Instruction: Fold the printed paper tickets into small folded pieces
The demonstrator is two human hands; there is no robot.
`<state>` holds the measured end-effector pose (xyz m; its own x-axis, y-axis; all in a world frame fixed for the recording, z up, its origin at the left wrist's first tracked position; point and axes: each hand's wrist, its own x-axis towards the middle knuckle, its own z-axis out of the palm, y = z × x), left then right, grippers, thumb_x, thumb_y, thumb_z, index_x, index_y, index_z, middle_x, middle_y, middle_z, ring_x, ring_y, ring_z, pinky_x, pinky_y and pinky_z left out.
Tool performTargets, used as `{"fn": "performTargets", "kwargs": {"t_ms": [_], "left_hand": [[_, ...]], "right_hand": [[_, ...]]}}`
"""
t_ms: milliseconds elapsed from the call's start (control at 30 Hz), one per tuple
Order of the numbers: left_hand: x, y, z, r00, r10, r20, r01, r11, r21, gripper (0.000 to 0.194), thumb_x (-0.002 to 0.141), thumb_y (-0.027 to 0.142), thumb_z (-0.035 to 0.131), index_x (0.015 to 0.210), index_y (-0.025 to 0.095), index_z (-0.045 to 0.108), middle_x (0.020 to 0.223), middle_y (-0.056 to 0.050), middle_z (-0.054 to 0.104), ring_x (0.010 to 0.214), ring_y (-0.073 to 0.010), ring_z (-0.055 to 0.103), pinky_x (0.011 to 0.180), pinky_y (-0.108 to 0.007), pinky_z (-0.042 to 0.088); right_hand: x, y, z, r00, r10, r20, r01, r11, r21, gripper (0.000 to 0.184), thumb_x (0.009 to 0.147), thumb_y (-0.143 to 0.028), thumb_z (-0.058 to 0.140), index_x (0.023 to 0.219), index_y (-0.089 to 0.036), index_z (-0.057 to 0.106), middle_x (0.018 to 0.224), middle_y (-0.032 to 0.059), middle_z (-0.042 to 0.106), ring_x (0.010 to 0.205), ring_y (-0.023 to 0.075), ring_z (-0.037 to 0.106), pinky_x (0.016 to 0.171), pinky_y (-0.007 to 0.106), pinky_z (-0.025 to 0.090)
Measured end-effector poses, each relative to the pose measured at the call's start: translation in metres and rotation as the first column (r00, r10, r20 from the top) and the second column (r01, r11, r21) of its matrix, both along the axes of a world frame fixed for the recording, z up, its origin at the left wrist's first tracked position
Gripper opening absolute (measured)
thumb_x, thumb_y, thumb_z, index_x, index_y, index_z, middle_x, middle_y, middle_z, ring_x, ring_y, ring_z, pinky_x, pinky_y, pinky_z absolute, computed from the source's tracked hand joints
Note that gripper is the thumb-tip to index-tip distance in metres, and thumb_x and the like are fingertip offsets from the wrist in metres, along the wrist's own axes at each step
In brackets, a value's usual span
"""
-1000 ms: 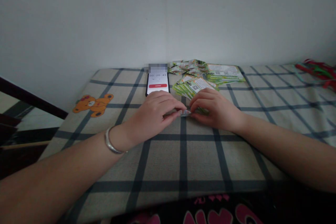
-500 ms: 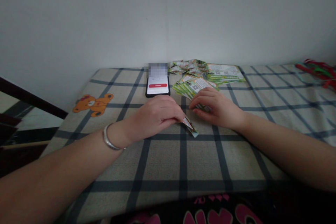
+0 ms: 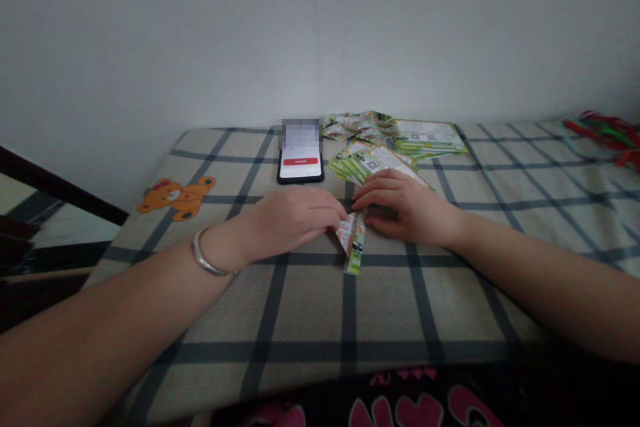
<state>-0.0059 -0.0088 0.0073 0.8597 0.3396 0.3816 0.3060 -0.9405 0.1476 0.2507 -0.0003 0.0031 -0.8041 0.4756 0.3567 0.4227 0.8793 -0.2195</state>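
A folded paper flyer (image 3: 353, 250), printed green, white and orange, is between my two hands just above or on the cloth. My left hand (image 3: 300, 217) pinches its left side, fingers pressed together. On the other side, the fingertips and thumb of my right hand (image 3: 405, 207) close on its upper right edge. Behind my right hand lies a fanned stack of flat flyers (image 3: 373, 160), its near part covered by the fingers. Several folded paper pieces (image 3: 357, 125) sit in a group by the wall.
A phone (image 3: 301, 170) with a lit screen lies left of the flyers. Another flyer pile (image 3: 430, 137) is at the back right. A bear sticker (image 3: 176, 199) is on the checked tablecloth (image 3: 310, 307). Red and green items (image 3: 607, 137) lie far right. A wall (image 3: 320, 33) borders the back.
The folded flyer has turned so its lower end points toward me, and it shows more of its printed face. My right hand has moved slightly left and now grips it too.
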Motion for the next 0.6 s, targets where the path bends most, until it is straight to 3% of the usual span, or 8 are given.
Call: {"fn": "performTargets", "kwargs": {"t_ms": [233, 433, 500, 600], "left_hand": [[0.001, 0.000, 0.004, 0.993, 0.103, -0.059, -0.096, 0.989, 0.114, 0.029, 0.092, 0.015, 0.044, 0.101, 0.020, 0.072, 0.107, -0.005, 0.071, 0.101, -0.0203, 0.062, 0.095, -0.040, 0.048], [0.005, -0.011, 0.005, 0.970, 0.200, -0.138, -0.175, 0.969, 0.175, 0.032, 0.090, 0.041, 0.058, 0.114, 0.022, 0.068, 0.109, -0.007, 0.070, 0.103, -0.0253, 0.059, 0.093, -0.044, 0.045], [0.006, -0.011, 0.003, 0.961, 0.230, -0.153, -0.194, 0.956, 0.219, 0.028, 0.091, 0.032, 0.059, 0.116, 0.023, 0.067, 0.107, -0.006, 0.070, 0.100, -0.0237, 0.060, 0.089, -0.042, 0.046], [0.006, -0.010, 0.001, 0.965, 0.188, -0.181, -0.132, 0.950, 0.283, 0.021, 0.094, 0.024, 0.052, 0.103, 0.021, 0.071, 0.099, -0.006, 0.071, 0.094, -0.0219, 0.061, 0.083, -0.039, 0.048]], "right_hand": [[-0.001, -0.003, 0.001, 0.998, -0.058, 0.018, 0.056, 0.995, 0.079, 0.010, 0.088, -0.028, 0.062, 0.086, -0.019, 0.067, 0.084, 0.0041, 0.066, 0.083, 0.0193, 0.056, 0.079, 0.033, 0.042], [-0.002, -0.008, 0.002, 0.995, -0.073, 0.072, 0.053, 0.969, 0.241, 0.015, 0.090, -0.026, 0.057, 0.082, -0.019, 0.068, 0.076, 0.0039, 0.064, 0.076, 0.0189, 0.053, 0.069, 0.032, 0.037], [-0.001, -0.008, 0.003, 0.993, -0.045, 0.113, 0.011, 0.957, 0.289, 0.019, 0.093, -0.028, 0.054, 0.085, -0.020, 0.069, 0.077, 0.0038, 0.065, 0.076, 0.0188, 0.053, 0.068, 0.033, 0.036], [0.002, -0.008, 0.005, 0.978, 0.043, 0.205, -0.105, 0.948, 0.300, 0.022, 0.097, -0.028, 0.049, 0.091, -0.023, 0.070, 0.082, 0.0032, 0.067, 0.078, 0.0183, 0.054, 0.070, 0.034, 0.037]]}}
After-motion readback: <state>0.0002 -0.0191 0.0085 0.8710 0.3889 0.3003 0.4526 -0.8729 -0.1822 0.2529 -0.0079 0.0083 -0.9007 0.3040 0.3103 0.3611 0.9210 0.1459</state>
